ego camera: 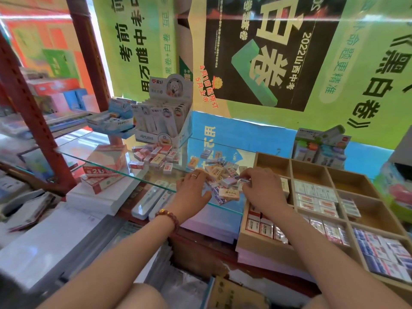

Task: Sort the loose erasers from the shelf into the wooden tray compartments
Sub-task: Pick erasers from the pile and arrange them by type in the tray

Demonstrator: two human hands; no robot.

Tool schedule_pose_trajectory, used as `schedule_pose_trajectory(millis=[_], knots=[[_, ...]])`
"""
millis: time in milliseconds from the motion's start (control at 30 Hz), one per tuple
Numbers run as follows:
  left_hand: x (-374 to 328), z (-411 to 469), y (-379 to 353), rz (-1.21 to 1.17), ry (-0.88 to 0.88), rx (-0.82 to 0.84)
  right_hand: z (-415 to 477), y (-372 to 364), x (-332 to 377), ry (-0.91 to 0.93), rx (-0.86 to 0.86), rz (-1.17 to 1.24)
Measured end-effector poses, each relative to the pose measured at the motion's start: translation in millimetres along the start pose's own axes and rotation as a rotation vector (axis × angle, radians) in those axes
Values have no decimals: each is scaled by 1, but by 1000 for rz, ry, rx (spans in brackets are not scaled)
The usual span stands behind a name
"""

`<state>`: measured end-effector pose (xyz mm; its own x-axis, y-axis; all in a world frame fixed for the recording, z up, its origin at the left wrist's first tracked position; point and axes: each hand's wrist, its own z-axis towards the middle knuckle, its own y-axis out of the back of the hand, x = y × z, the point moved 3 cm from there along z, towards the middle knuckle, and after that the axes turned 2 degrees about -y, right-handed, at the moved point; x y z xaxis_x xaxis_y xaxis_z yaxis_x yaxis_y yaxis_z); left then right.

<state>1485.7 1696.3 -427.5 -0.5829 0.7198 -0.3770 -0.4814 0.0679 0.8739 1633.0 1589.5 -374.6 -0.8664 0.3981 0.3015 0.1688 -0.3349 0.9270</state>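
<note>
A heap of loose wrapped erasers point(219, 172) lies on the glass shelf point(107, 163), with a second cluster of red-and-white erasers point(156, 156) further left. My left hand point(192, 186) rests on the near left side of the heap with its fingers curled among the erasers; whether it holds one is unclear. My right hand point(259, 188) pinches a small blue-wrapped eraser point(245, 180) at the heap's right edge. The wooden tray point(265, 244) stands to the right, several compartments filled with sorted erasers and the back row bare.
A display box of white pens point(162, 123) and a blue-white box point(111, 120) stand at the shelf's back left. A red-white carton point(104, 161) sits at the left. Red shelf posts point(33, 117) rise on the left. A stationery display point(321, 146) stands behind the tray.
</note>
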Motion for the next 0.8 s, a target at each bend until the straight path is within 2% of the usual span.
schedule_pose_trajectory(millis=[167,333,600,700,800], knots=[[-1,4,-4,62,-62,14,1,-6,-2,12,38,54],[-3,10,-1,233,-224,32,3,1,-11,-49,-51,233],[4,15,-5,33,-132,9,4,2,-17,-142,-91,395],[3,16,-8,-81,-52,-55,4,2,-17,-156,-118,420],[0,19,0,-275,44,-200,4,3,-14,-148,-133,444]])
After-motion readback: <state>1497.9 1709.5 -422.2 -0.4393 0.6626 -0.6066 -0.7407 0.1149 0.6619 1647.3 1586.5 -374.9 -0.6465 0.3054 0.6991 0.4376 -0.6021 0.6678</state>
